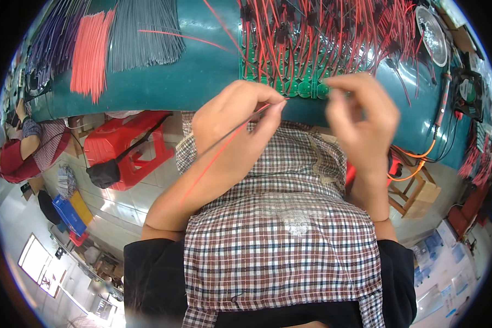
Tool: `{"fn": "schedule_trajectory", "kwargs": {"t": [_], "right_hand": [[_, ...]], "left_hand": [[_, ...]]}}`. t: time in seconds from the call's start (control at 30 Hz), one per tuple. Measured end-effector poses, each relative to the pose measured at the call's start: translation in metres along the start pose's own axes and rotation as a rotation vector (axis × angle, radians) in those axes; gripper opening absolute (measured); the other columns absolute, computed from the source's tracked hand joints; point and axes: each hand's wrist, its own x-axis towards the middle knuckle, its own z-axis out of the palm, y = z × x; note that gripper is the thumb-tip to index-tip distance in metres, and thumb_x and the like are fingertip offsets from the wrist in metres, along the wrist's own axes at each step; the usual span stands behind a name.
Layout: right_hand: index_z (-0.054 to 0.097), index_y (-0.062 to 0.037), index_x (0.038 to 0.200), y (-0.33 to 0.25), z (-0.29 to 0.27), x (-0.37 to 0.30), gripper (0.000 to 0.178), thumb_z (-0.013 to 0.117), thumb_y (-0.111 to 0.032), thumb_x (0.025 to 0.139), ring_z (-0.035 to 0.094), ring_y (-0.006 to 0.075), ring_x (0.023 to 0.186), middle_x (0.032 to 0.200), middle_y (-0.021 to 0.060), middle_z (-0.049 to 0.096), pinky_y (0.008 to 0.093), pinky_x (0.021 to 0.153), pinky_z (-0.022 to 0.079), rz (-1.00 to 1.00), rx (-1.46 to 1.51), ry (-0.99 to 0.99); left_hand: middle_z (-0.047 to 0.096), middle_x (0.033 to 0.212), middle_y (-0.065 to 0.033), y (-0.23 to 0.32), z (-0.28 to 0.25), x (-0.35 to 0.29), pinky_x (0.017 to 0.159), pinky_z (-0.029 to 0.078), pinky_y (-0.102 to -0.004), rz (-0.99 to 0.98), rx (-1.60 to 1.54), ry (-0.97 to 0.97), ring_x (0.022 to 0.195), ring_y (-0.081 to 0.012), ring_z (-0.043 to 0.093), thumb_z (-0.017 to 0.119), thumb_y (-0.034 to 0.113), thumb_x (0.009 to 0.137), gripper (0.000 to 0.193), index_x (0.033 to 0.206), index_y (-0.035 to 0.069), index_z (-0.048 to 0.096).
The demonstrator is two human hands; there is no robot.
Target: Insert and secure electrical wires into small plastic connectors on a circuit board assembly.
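Pinching apparently two wires (238, 129), one left hand (221, 112)

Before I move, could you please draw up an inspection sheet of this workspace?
Surface: teal table, glossy, partly covered.
Job's things: red wire and dark wire in hand; green circuit boards beyond the hands; grey bundle and red bundle at left.
Clutter: stray red strand crossing the grey bundle.
Grip: left hand pinches both wires; right hand blurred, hold unclear.
Cables: orange cable looping at right.
Surroundings: red stool and another person to the left.
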Motion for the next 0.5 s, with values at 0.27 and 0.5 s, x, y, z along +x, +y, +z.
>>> {"fn": "schedule_trajectory", "kwargs": {"t": [0.27, 0.5], "right_hand": [[0.069, -0.0028, 0.099, 0.071, -0.081, -0.011, 0.02, 0.074, -0.016, 0.085, 0.052, 0.0145, 0.058, 0.083, 0.0068, 0.065, 0.0302, 0.059, 0.045, 0.384, -0.607, 0.102], [0.065, 0.002, 0.094, 0.077, -0.075, -0.011, 0.019, 0.068, -0.017, 0.091, 0.055, 0.0224, 0.064, 0.084, 0.0135, 0.063, 0.0362, 0.064, 0.045, 0.458, -0.48, 0.003]], "left_hand": [[0.066, 0.08, -0.0055, -0.005, 0.018, 0.005, 0.056, 0.05, -0.0302, 0.05, 0.063, 0.047, 0.067, -0.0194, 0.067, 0.076, 0.001, 0.076, 0.016, 0.084, 0.008, 0.063], [0.069, 0.086, -0.0071, -0.002, 0.012, 0.004, 0.061, 0.055, -0.0236, 0.038, 0.143, -0.031, 0.073, -0.0128, 0.067, 0.075, 0.001, 0.082, 0.011, 0.09, 0.003, 0.067]]}}
